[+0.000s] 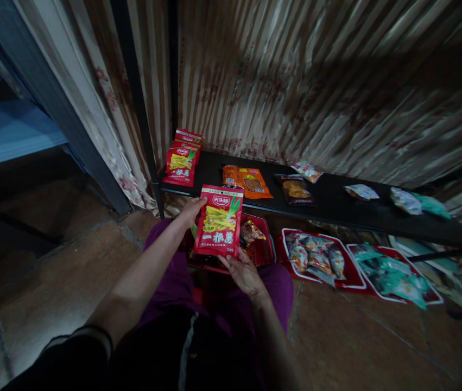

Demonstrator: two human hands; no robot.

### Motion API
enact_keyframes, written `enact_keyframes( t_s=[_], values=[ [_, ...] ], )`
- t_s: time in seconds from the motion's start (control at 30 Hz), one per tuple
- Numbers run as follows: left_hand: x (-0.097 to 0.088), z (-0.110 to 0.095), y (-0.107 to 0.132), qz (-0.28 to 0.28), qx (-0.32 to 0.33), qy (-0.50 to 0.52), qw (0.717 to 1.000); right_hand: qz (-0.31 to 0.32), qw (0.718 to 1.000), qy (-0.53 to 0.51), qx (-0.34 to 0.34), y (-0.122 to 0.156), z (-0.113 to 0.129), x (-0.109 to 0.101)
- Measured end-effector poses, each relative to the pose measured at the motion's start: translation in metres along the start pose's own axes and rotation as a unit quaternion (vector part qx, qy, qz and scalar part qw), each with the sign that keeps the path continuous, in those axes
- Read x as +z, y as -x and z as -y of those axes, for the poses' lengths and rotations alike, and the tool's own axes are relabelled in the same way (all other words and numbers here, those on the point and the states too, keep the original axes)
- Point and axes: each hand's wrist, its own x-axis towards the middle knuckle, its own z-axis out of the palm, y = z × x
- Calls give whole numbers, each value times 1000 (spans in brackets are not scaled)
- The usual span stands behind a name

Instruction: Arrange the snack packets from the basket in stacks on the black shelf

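A red snack bag (219, 220) with yellow sticks and a green onion printed on it is held upright in front of me, above a red basket (264, 251). My left hand (193, 210) grips its left edge, thumb on the front. At the lower right corner, my right hand (244, 270) pinches the same bag, its other fingers partly behind. Matching red bags (182, 163) lean at the left end of a low black shelf (208, 176). Behind the held bag, orange snack bags (251, 182) lie on the shelf. Small wrapped snacks (252, 232) show inside the basket.
Further right on the shelf lie a brown snack bag (295, 190) and several small packets. Two more baskets on the tiled floor hold white-and-orange packets (316, 255) and green packets (393, 274). A striped curtain (255, 81) hangs behind; a black post (137, 92) stands left.
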Motion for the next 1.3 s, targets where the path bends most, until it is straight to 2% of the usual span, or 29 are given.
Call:
enact_keyframes(
  t_s=[0.2,0.3,0.43,0.6,0.67,0.8,0.97,1.3],
  values=[
    [-8,13,13,64,-37,-3,997,-17,1000,-14,-13,-10,-6,-4],
    [-9,20,17,72,-45,-12,996,-30,999,-28,-16,-13,-8,-4],
    [-9,30,18,30,-13,-9,999,-23,999,-19,-18,-14,-8,-2],
    [-5,38,17,-63,27,-4,998,-35,999,-14,-15,-17,-8,0],
    [-5,40,16,-84,32,-19,996,-38,999,-8,-20,-17,-10,-2],
    [-10,42,12,-89,44,-47,994,-31,999,-3,-17,-19,-13,-4],
    [-18,43,5,-109,55,-73,990,-45,999,-26,5,-22,-9,3],
    [-27,44,7,-114,36,15,993,-67,998,-19,-8,-34,-15,6]
  ],
)
